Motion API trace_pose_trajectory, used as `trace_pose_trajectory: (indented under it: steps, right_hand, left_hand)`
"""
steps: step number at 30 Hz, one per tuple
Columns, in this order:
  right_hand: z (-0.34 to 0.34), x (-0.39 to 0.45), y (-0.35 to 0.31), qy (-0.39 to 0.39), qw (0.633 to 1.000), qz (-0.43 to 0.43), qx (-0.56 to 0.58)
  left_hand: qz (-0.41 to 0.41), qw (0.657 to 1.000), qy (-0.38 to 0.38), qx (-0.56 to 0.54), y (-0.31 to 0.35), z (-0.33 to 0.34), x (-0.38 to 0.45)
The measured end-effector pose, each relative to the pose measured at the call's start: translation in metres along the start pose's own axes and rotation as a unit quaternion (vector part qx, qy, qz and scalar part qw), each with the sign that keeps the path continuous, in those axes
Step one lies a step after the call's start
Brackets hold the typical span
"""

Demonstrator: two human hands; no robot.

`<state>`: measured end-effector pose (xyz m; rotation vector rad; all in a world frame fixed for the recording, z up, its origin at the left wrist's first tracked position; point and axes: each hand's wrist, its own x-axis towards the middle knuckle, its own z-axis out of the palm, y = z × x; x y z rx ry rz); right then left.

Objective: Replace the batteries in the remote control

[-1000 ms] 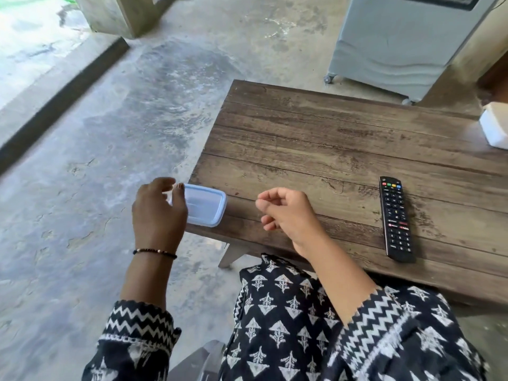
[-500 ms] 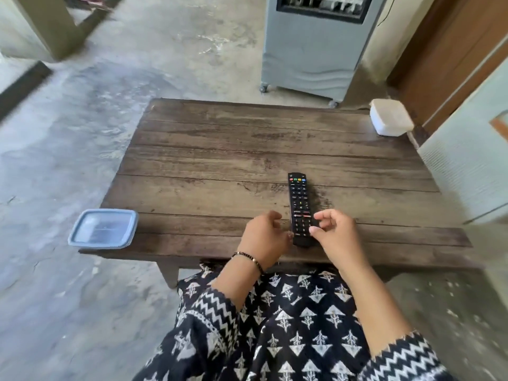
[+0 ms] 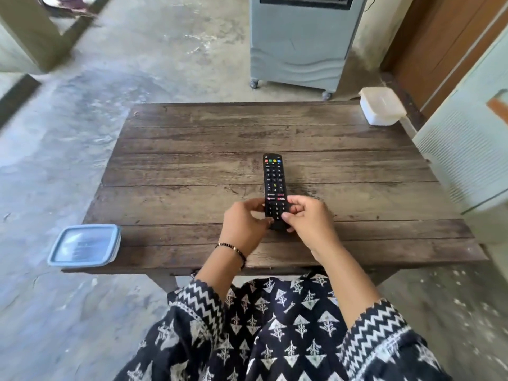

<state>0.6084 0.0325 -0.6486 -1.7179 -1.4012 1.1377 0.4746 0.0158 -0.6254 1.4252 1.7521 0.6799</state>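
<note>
A black remote control [image 3: 274,182] lies face up, buttons showing, along the middle of the wooden table [image 3: 192,166]. My left hand [image 3: 243,228] grips its near end from the left side. My right hand [image 3: 308,224] grips the same end from the right, fingers curled over the edge. The near tip of the remote is partly hidden between my fingers. No batteries are visible.
A blue-lidded plastic box [image 3: 85,244] sits on the table's near left corner, overhanging the edge. A white lidded box [image 3: 380,105] stands at the far right corner. A grey air cooler [image 3: 299,42] stands behind the table, and a pale cabinet [image 3: 470,149] is close on the right.
My left hand left the blue-lidded box and both hands came to the remote, closing on its near end. The view swung right, centring the table.
</note>
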Motion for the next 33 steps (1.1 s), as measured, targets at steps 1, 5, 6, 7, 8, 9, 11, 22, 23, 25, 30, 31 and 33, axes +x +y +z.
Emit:
trace_pose_trajectory:
  steps: [1, 5, 6, 7, 8, 9, 11, 22, 23, 25, 30, 31, 33]
  right_hand:
    - [0.003, 0.009, -0.005, -0.002, 1.000, -0.007, 0.002]
    - [0.021, 0.045, -0.024, -0.014, 1.000, -0.007, 0.015]
    - [0.025, 0.053, -0.027, -0.013, 1.000, -0.003, 0.020]
    - [0.028, 0.059, -0.030, -0.013, 1.000, 0.002, 0.024]
    - [0.031, 0.065, -0.031, -0.013, 1.000, 0.007, 0.025]
    - [0.033, 0.070, -0.032, -0.015, 1.000, 0.011, 0.023]
    - [0.036, 0.076, -0.032, -0.016, 1.000, 0.014, 0.015]
    - [0.031, 0.086, -0.023, 0.005, 0.999, -0.005, -0.054]
    - [0.031, 0.086, -0.022, 0.006, 0.998, -0.013, -0.064]
    - [0.032, 0.087, -0.020, 0.007, 0.997, -0.020, -0.069]
    - [0.033, 0.081, -0.024, 0.007, 0.998, -0.011, -0.056]
    - [0.033, 0.079, -0.024, 0.007, 0.999, -0.010, -0.047]
    - [0.032, 0.077, -0.022, 0.020, 0.999, 0.001, -0.036]
  left_hand:
    - [0.001, 1.000, 0.004, 0.004, 0.000, -0.005, 0.009]
    - [-0.008, 1.000, 0.018, 0.004, -0.002, -0.024, 0.044]
    - [-0.012, 1.000, 0.018, 0.010, -0.003, -0.028, 0.051]
    - [-0.016, 1.000, 0.018, 0.014, -0.004, -0.032, 0.058]
    - [-0.018, 1.000, 0.017, 0.012, -0.005, -0.034, 0.064]
    - [-0.020, 1.000, 0.016, 0.009, -0.006, -0.036, 0.070]
    - [-0.020, 1.000, 0.014, 0.016, -0.007, -0.036, 0.076]
    - [-0.010, 1.000, 0.011, 0.010, -0.006, -0.021, 0.086]
    - [-0.011, 1.000, 0.013, 0.012, -0.007, -0.021, 0.088]
    - [-0.017, 1.000, 0.010, 0.014, -0.009, -0.020, 0.090]
    - [-0.025, 1.000, -0.004, 0.019, -0.004, -0.020, 0.087]
    - [-0.025, 1.000, -0.006, 0.011, -0.004, -0.020, 0.085]
    - [-0.038, 0.999, -0.006, -0.001, -0.003, -0.020, 0.081]
